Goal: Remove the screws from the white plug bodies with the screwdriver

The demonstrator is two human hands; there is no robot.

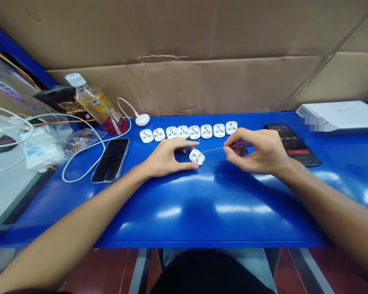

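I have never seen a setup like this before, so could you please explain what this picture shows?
There is no machine here: a camera on a person's head looks forward and down at their bare hands. The left hand steadies a small white piece, thumb at its near edge. The right hand holds a thin screwdriver-like tool, its tip at that piece. On the blue table, eight similar pieces form a row; a dark phone and a bottle are at the left.

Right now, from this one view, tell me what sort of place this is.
Probably an assembly or repair workspace: a row of white pieces lies on a blue table, and the right hand holds a thin, screwdriver-like tool to another white piece by the left hand.
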